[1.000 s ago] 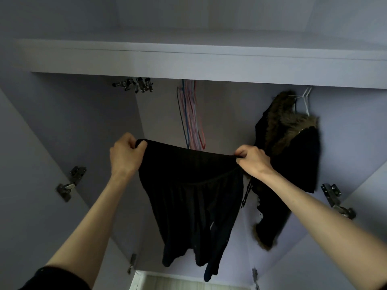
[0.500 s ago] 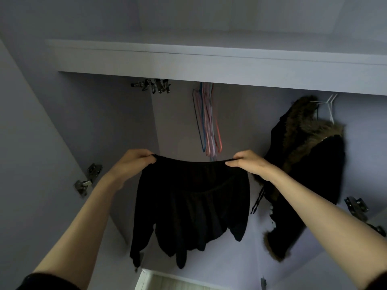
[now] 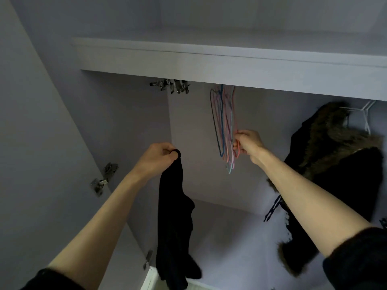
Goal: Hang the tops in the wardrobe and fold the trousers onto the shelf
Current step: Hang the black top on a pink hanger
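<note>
Black top (image 3: 173, 208) hangs left of the coloured hangers (image 3: 225, 130), bunched in the left hand's (image 3: 159, 158) fist. Right hand (image 3: 246, 143) pinches a pink hanger; better to lift one hook free, leaving neighbours untangled.

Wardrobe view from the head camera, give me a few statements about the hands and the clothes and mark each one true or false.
1. The left hand grips the black garment by one bunched end. True.
2. The right hand also holds the black garment. False: it is at the coloured hangers, fingers curled on one of them.
3. The black garment already hangs on a hanger. False: it dangles from the left hand alone.
4. A dark fur-trimmed coat hangs to the right of the coloured hangers. True.
5. Folded trousers lie on the shelf above. False: none are visible there.
</note>
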A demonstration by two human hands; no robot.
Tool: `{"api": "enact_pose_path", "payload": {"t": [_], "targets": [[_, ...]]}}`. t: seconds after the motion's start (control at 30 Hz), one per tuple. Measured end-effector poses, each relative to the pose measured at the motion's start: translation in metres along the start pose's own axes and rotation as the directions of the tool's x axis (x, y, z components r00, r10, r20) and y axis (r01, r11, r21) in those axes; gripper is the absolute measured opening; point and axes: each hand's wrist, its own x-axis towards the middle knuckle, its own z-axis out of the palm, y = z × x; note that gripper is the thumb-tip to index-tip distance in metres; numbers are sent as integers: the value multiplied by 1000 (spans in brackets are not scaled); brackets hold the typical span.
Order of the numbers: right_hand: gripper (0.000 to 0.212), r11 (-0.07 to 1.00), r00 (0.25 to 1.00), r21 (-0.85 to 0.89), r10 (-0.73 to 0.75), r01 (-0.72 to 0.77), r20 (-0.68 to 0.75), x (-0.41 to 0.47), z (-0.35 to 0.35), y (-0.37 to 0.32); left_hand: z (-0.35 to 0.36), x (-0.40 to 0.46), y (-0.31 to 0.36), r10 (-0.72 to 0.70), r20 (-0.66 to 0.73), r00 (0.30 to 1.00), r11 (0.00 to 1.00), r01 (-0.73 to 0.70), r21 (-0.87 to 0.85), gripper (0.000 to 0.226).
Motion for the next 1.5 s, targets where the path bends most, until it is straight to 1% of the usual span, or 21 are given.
{"api": "enact_pose_path", "payload": {"t": [0.1, 0.17, 0.23, 0.33, 0.47, 0.57, 0.67, 0.73, 0.83, 0.93, 1.0, 1.07, 1.1, 1.13, 1.17, 1.2, 1.23, 1.3, 1.37, 1.43, 1.5], "targets": [[17, 986, 999, 162, 31, -33, 18, 8, 2, -4, -7, 2, -3, 10, -48, 999, 1000, -9, 28, 22], [24, 948, 998, 311, 68, -62, -8, 11, 0, -7, -9, 3, -6, 21, -80, 997, 999, -18, 36, 20], [29, 924, 998, 379, 59, -44, -27, 10, -4, -9, -9, 6, -9, 20, -102, 995, 999, -17, 34, 15], [32, 930, 998, 366, -5, 29, -65, 3, -11, -10, -7, 8, -11, 13, -119, 993, 999, -8, 45, 14], [41, 944, 992, 329, 15, 27, -127, -8, -18, 2, -3, 7, -13, -2, -145, 989, 997, 14, 77, 11], [33, 963, 972, 264, 16, 48, -233, -19, -23, 23, 6, 3, -17, -16, -161, 987, 991, 37, 127, 12], [23, 953, 954, 297, 37, 56, -297, -33, -28, 56, 17, -1, -25, -51, -138, 989, 980, 76, 182, 11], [28, 962, 934, 269, 47, 54, -354, -45, -34, 82, 27, -7, -33, -80, -95, 992, 984, 94, 148, 11], [42, 967, 909, 244, 37, 73, -416, -66, -44, 117, 40, -15, -38, -101, -63, 993, 994, 103, 31, 15], [47, 952, 928, 290, 15, 101, -372, -85, -54, 136, 46, -18, -38, -101, -50, 994, 994, 99, -34, 19], [34, 923, 945, 365, 3, 123, -327, -89, -62, 134, 49, -19, -38, -101, -29, 994, 994, 100, -54, 21], [17, 871, 951, 477, 40, 118, -307, -88, -71, 129, 52, -21, -37, -100, -21, 995, 993, 98, -64, 25], [19, 853, 951, 513, 76, 94, -300, -87, -75, 128, 53, -23, -37, -102, -16, 995, 993, 101, -66, 27], [28, 851, 949, 523, 119, 54, -291, -87, -78, 130, 55, -24, -38, -109, -10, 994, 992, 108, -69, 29], [35, 861, 946, 508, 163, 2, -280, -88, -79, 134, 56, -25, -38, -120, -4, 993, 990, 120, -69, 29], [37, 873, 941, 485, 203, -49, -269, -89, -79, 139, 57, -26, -39, -133, 3, 991, 989, 133, -63, 27], [33, 877, 937, 470, 241, -99, -253, -90, -79, 146, 59, -27, -40, -145, 11, 989, 988, 145, -51, 25], [20, 845, 921, 483, 348, -228, -175, -96, -81, 156, 62, -28, -42, -160, 36, 986, 986, 161, -30, 23], [22, 783, 894, 510, 444, -357, -56, -101, -85, 164, 65, -30, -44, -172, 68, 983, 984, 175, -26, 23], [25, 718, 877, 567, 479, -403, 17, -106, -91, 173, 68, -31, -46, -183, 95, 978, 983, 185, -16, 22], [24, 682, 880, 614, 473, -398, 44, -111, -96, 179, 70, -31, -46, -197, 120, 973, 980, 198, 2, 20]]}}
